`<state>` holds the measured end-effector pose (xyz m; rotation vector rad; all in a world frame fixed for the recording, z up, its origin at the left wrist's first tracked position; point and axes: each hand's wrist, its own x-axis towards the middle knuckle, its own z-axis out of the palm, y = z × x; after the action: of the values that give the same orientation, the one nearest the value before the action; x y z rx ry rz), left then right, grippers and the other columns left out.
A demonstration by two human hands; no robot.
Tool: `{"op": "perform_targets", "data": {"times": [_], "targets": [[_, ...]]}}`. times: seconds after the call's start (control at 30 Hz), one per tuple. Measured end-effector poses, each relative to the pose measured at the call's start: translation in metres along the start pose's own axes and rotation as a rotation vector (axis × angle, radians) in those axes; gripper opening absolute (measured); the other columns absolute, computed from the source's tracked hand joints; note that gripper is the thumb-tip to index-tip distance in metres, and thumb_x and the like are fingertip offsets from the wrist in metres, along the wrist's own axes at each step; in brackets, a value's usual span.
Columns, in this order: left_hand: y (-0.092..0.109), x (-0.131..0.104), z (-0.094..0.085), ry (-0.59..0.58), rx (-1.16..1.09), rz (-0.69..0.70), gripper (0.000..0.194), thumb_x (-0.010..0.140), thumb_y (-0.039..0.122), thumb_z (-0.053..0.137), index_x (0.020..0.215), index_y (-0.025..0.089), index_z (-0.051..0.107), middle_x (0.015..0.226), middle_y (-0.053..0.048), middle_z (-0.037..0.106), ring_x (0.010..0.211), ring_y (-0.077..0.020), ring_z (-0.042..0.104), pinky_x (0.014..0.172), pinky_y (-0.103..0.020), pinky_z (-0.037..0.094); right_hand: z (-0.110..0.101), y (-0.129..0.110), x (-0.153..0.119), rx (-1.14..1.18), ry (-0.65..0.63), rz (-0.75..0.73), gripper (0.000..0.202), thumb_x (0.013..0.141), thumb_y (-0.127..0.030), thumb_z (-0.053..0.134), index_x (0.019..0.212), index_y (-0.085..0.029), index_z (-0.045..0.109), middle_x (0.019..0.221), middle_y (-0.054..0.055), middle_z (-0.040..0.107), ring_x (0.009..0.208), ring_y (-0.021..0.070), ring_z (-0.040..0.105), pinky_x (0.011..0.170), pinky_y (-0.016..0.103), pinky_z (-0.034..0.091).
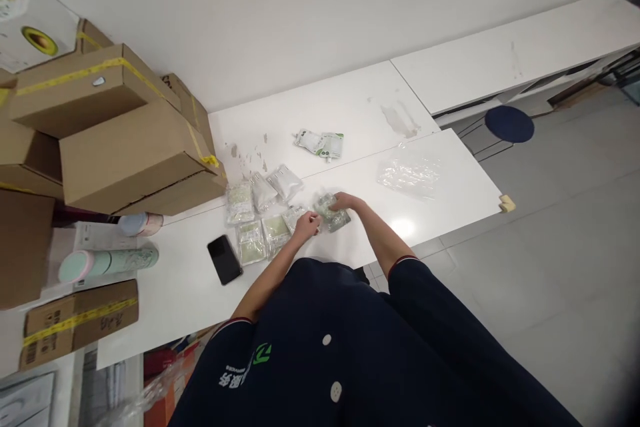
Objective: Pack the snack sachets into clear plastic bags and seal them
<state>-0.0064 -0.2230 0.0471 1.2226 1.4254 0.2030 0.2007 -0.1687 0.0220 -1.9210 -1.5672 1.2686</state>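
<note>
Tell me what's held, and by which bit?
The right hand holds a shiny packet by its right side; whether the left hand holds anything is unclear.

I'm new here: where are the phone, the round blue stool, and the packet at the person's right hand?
Phone (225,259): head view, middle of its dark screen.
Stool (509,125): head view, middle of its round seat.
Packet (337,220) at the right hand (345,201): head view, its clear-wrapped face.
</note>
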Motion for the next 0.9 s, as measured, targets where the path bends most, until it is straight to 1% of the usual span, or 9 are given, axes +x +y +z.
{"op": "perform_targets", "data": {"times": [0.1,0.2,0.3,0.4,0.43,0.5,0.6,0.73,0.9], "targets": [[-0.006,0.002,0.010,0.038,0.331,0.209,0.037,0.088,0.023,0.052,0.126,0.022,0.054,0.123,-0.008,0.059,0.108,-0.0191,0.059,0.093,-0.029,0.047,0.026,-0.015,0.008,-0.165,0.000,0.073,0.042,0.054,-0.029,0.083,0.091,-0.016,0.068,0.106,0.013,0.066,0.109,0.0310,0.056,0.089,0.039,0.047],[-0.005,0.005,0.015,-0.030,0.578,0.250,0.051,0.087,0.016,0.050,0.137,0.027,0.047,0.147,-0.007,0.039,0.123,-0.0221,0.049,0.098,-0.031,0.044,0.022,-0.012,0.007,-0.300,-0.007,0.025,0.046,0.069,-0.038,0.075,0.110,-0.019,0.065,0.123,0.014,0.058,0.116,0.0300,0.051,0.096,0.042,0.043],[-0.002,0.005,0.016,-0.081,0.728,0.232,0.055,0.089,0.016,0.044,0.142,0.031,0.041,0.152,-0.006,0.030,0.117,-0.0241,0.054,0.093,-0.035,0.047,-0.019,0.018,0.001,-0.297,0.199,0.069,0.039,0.090,-0.041,0.050,0.118,-0.017,0.062,0.122,0.015,0.059,0.112,0.0276,0.054,0.096,0.041,0.043],[-0.003,0.002,0.018,-0.082,0.780,0.261,0.057,0.089,0.018,0.041,0.145,0.030,0.036,0.153,-0.008,0.027,0.116,-0.0271,0.054,0.091,-0.038,0.048,-0.068,0.063,-0.004,-0.348,0.566,0.282,0.052,0.092,-0.040,0.046,0.135,-0.010,0.048,0.140,0.023,0.044,0.129,0.0349,0.039,0.103,0.048,0.034],[-0.005,0.001,0.019,-0.080,0.787,0.264,0.058,0.090,0.018,0.041,0.146,0.030,0.035,0.153,-0.008,0.026,0.117,-0.0279,0.053,0.092,-0.039,0.048,-0.081,0.077,-0.005,-0.375,0.610,0.336,0.062,0.090,-0.042,0.049,0.141,-0.008,0.041,0.147,0.024,0.035,0.135,0.0369,0.031,0.106,0.051,0.029],[-0.008,-0.003,0.020,-0.082,0.786,0.253,0.059,0.090,0.019,0.042,0.147,0.030,0.034,0.155,-0.008,0.024,0.119,-0.0281,0.052,0.095,-0.039,0.046,-0.094,0.102,-0.006,-0.406,0.572,0.406,0.075,0.088,-0.045,0.052,0.147,-0.007,0.029,0.152,0.024,0.026,0.140,0.0380,0.021,0.108,0.055,0.023],[-0.015,-0.012,0.020,-0.088,0.746,0.234,0.057,0.090,0.019,0.044,0.146,0.030,0.036,0.155,-0.006,0.026,0.126,-0.0264,0.047,0.102,-0.038,0.043,-0.091,0.123,-0.010,-0.444,0.459,0.383,0.057,0.092,-0.036,0.045,0.142,-0.008,0.040,0.143,0.025,0.041,0.134,0.0350,0.034,0.107,0.052,0.026],[-0.021,-0.024,0.016,-0.084,0.657,0.279,0.051,0.090,0.018,0.046,0.140,0.027,0.045,0.146,-0.007,0.041,0.129,-0.0219,0.045,0.107,-0.035,0.039,-0.079,0.125,-0.028,-0.404,0.455,0.342,0.035,0.090,-0.020,0.038,0.109,-0.011,0.066,0.112,0.022,0.063,0.112,0.0312,0.055,0.096,0.045,0.039],[-0.004,-0.024,0.014,-0.063,0.409,0.317,0.034,0.091,0.022,0.048,0.122,0.023,0.063,0.122,-0.007,0.063,0.108,-0.0187,0.060,0.098,-0.031,0.046,-0.073,0.105,-0.067,0.038,0.791,0.274,0.033,0.088,-0.037,0.043,0.090,-0.017,0.069,0.094,0.012,0.070,0.093,0.0255,0.062,0.086,0.039,0.046]]}}
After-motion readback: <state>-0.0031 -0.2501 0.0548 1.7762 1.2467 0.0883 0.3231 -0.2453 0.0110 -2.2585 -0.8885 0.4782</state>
